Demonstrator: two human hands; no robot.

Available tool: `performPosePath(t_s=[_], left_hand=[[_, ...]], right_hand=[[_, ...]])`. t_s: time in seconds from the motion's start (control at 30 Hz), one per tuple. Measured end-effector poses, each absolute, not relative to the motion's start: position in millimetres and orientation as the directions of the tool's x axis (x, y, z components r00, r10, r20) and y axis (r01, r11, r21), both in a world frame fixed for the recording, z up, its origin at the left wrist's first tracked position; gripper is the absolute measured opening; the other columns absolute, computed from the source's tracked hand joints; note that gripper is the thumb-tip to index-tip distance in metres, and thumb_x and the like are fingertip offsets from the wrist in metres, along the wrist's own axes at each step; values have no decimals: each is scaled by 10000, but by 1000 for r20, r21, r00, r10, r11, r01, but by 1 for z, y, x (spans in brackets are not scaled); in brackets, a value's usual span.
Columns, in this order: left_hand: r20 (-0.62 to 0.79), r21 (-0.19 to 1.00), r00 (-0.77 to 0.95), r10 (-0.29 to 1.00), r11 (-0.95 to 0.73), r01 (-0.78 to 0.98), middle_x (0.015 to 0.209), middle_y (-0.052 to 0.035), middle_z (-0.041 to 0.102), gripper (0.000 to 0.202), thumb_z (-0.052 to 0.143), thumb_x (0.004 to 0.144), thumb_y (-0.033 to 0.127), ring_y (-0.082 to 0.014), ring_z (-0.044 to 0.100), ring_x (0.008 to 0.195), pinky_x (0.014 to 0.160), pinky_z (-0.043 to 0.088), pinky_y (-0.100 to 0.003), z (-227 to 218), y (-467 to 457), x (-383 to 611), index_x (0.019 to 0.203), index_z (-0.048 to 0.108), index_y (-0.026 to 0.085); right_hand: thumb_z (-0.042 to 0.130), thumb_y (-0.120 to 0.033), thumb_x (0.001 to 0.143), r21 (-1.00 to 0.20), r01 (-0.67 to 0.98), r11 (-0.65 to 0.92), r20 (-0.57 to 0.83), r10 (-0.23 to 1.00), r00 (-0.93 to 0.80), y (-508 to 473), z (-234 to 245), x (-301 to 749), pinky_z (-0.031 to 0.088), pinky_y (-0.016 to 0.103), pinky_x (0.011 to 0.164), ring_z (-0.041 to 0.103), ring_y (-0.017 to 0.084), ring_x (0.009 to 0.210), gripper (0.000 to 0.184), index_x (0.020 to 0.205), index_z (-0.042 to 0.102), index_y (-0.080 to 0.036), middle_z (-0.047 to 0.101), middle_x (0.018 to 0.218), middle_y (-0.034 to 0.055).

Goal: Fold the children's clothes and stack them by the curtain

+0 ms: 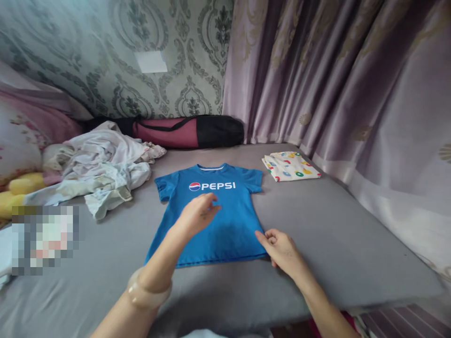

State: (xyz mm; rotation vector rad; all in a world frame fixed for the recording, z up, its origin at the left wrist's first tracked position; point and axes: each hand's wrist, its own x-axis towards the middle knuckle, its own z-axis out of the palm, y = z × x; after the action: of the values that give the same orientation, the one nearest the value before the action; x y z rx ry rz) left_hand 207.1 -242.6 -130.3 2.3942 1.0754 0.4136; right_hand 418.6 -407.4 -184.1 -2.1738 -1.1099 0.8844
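Note:
A blue short-sleeved T-shirt (225, 230) with a white PEPSI print lies spread flat, its neck toward the wall. My left hand (200, 213) is over the middle of the shirt, just below the print. Its fingers are bent, with a gap between thumb and forefinger and nothing visible between them; whether it touches the cloth I cannot tell. At the shirt's lower right corner, my right hand (280, 249) has its thumb on the edge and its fingers curled, gripping the hem. A pale bangle (148, 288) circles my left wrist.
The shirt rests on a grey bed sheet (352, 249). A folded white cloth with colourful shapes (291, 166) lies at the back right. Crumpled clothes (105, 155) are heaped at left, near a yellow plush item (24, 185). Along the wall lies a long red-and-black bag (169, 134); curtains (317, 70) hang right.

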Motion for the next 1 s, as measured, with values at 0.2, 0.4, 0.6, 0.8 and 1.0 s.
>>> performPosePath(t_s=[0.2,0.4,0.6,0.8,1.0], left_hand=[[10,462,840,543,-748,477,1037,-120,650,265,564,854,275,-234,584,1036,883,436,-284,-145,-223,340,1073,621,138],[-43,418,691,722,-615,669,1261,-220,533,432,578,845,400,-333,455,1215,995,379,-382,-149,-199,411,1143,595,88],[-135,435,566,813,-464,772,1327,-261,455,669,553,815,565,-342,479,1216,960,413,-367,-161,-181,441,1253,524,59],[-138,426,486,863,-391,816,1339,-272,420,704,615,798,496,-334,514,1191,943,445,-365,-173,-177,452,1316,469,41],[-121,428,504,855,-413,804,1281,-269,477,429,494,894,285,-319,538,1181,939,457,-372,-178,-171,457,1247,560,49]], right_hand=[[543,-476,809,-692,501,-519,-257,826,502,-407,-196,415,261,217,356,428,80,290,291,699,472,-216,430,475,-82],[463,-484,864,-753,443,-487,-252,835,489,-410,-204,417,307,209,398,475,107,308,319,686,452,-220,411,367,-85],[393,-490,906,-777,458,-431,-198,859,472,-418,-193,413,343,206,432,498,106,331,370,681,476,-209,460,386,-58],[367,-574,898,-803,443,-398,-155,858,490,-421,-192,409,329,201,376,498,103,347,453,650,469,-210,476,475,-34],[399,-622,872,-778,462,-425,-154,843,516,-419,-197,408,326,210,378,460,95,337,476,643,480,-212,508,476,-22]])
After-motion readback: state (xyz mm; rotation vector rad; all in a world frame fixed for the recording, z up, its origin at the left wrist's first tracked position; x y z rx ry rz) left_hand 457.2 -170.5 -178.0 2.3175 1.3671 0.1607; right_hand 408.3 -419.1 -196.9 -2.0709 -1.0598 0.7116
